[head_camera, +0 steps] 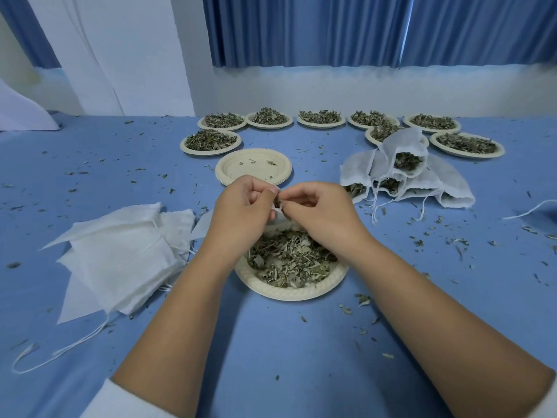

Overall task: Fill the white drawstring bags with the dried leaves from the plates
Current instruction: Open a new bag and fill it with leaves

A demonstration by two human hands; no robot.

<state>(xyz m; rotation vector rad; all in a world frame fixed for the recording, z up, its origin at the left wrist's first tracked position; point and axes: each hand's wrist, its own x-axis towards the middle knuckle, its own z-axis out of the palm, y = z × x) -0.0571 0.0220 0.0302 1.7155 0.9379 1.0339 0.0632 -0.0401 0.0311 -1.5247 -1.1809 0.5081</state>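
Nearest me sits the plate [289,292] of leaves [286,260]. At twelve o'clock my left hand [241,203] pinches the bag [280,217] mouth, and my right hand [319,209] pinches leaves in. Best keep both over the plate.

I see one white drawstring bag [279,213], mostly hidden, pinched at its mouth by the left hand [241,212] and right hand [319,215] above a cream plate [286,295] heaped with dried leaves [286,260]. Flat empty bags [120,254] lie stacked to its left; filled bags [404,173] (mouths open, strings loose) are piled far right
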